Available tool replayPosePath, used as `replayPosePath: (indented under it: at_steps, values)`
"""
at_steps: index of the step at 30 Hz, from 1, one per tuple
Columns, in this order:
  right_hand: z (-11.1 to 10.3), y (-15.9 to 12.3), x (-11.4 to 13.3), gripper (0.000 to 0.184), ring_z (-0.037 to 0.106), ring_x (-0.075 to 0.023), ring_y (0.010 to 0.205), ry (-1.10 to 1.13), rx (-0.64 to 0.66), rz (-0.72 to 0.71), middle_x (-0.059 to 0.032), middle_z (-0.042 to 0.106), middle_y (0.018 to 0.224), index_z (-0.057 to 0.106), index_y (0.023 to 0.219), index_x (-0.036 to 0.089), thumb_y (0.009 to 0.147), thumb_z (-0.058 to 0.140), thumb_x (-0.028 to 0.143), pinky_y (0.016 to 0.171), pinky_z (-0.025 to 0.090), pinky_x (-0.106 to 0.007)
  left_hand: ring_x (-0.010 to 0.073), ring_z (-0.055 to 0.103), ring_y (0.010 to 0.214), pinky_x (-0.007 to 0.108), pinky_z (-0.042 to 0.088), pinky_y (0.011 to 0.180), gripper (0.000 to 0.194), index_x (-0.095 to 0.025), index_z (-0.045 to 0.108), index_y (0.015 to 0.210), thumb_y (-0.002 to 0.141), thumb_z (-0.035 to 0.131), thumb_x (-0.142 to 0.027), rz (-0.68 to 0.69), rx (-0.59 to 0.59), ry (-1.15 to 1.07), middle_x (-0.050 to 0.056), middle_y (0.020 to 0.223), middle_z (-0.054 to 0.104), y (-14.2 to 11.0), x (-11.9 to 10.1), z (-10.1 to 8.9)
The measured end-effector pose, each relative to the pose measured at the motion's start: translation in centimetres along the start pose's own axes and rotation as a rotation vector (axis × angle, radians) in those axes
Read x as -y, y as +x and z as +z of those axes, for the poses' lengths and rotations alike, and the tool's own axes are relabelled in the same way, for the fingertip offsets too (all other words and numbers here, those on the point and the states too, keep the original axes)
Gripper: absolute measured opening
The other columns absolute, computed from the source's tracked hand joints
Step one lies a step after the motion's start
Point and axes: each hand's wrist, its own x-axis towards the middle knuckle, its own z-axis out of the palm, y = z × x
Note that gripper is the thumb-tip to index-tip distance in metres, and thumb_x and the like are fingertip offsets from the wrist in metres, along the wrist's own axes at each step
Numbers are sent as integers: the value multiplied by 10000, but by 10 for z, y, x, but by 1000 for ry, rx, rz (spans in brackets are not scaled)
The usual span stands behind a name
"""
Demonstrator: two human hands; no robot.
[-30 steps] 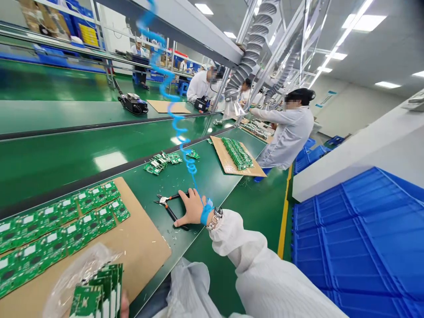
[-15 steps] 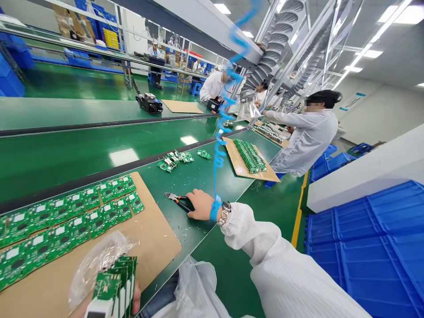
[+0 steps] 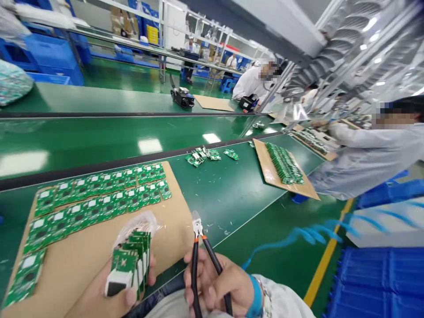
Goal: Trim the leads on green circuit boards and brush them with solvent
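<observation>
The left hand (image 3: 97, 298) at the bottom of the frame holds a stack of green boards (image 3: 130, 265). Its fingers (image 3: 151, 273) clamp the stack from the sides. A clear plastic bag (image 3: 135, 227) sits around the top of the stack, and a white block (image 3: 115, 282) shows on the front board. The boards look light and stiff but thin, so they may snap if bent. It seems best to hold them by the edges and not press on the small parts.

Just beside it, the right hand (image 3: 215, 285) is closed around the black handles of small cutters (image 3: 198, 229). The cutter tips point up and look shut together. A blue strap (image 3: 255, 297) circles that wrist, and a blue curly cord (image 3: 300, 234) runs off to the right.

Past the hands, rows of more green boards (image 3: 99, 194) lie flat on a brown card (image 3: 170, 221). Blue bins (image 3: 371, 282) fill the lower right of the frame. Farther up the green bench (image 3: 228, 207), a small pile of boards (image 3: 198, 157) lies near a second card (image 3: 265, 163). A person in a white coat (image 3: 367, 163) stands at the right edge.
</observation>
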Motion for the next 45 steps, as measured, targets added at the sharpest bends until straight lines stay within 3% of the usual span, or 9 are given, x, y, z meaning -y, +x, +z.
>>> replayPosePath:
  at_steps: [3,7,10,14,18,22,29,36,45]
  values:
    - [4,-1,-9,667,630,-168,775,67,55,72,-62,642,915,500,1128,205,512,752,166,709,474,-312,222,597,764,304,448,682,509,-219,565,936,590,719,-559,76,-80,99,38,790,657,-10,-14,11]
    - [9,-1,7,842,574,-167,812,-108,157,176,-46,593,892,475,1211,193,462,828,346,766,410,-310,193,570,709,296,451,680,434,-220,528,980,622,680,-411,92,-219,266,1,739,614,-19,-34,26]
    - [18,1,20,772,519,-188,899,-634,71,-60,-65,542,1004,425,1285,216,596,743,357,811,396,-337,204,570,752,300,454,688,409,-214,519,989,618,627,-349,102,-331,399,-4,763,603,-25,-45,34]
    - [31,14,31,721,467,-241,1011,-1592,-170,-510,-109,461,1120,352,1321,230,644,569,105,855,405,-412,210,589,753,291,460,638,367,-220,515,958,616,588,-329,89,-387,460,-3,789,615,-31,-48,39]
    - [38,28,31,716,456,-256,933,-1957,-239,-701,-112,429,1064,376,1293,203,613,588,134,750,429,-413,193,599,799,276,476,703,435,-243,506,1050,625,575,-307,76,-413,450,-12,885,639,-34,-45,39]
    - [43,36,28,680,449,-246,894,-2043,-233,-727,-107,433,1035,398,1272,192,625,606,167,726,426,-408,208,598,902,265,476,713,483,-267,481,1113,641,558,-334,31,-443,488,-21,928,635,-35,-44,37]
    - [43,46,28,605,458,-245,855,-2090,-223,-707,-107,451,987,428,1249,189,668,592,212,684,429,-401,226,592,780,311,461,659,414,-260,488,1056,657,522,-363,-60,-425,583,-21,818,619,-31,-44,33]
    - [39,50,31,450,506,-209,768,-2089,-209,-725,-79,516,886,493,1186,197,747,580,242,608,419,-336,316,569,1022,410,432,828,439,-252,491,1078,655,519,-364,-83,-460,607,0,774,617,-25,-42,30]
    - [35,52,31,403,537,-166,660,-2086,-190,-700,-44,588,793,559,1151,173,753,566,237,530,396,-282,310,622,882,416,471,754,347,-227,499,983,660,527,-350,-169,-412,685,34,826,646,-23,-46,27]
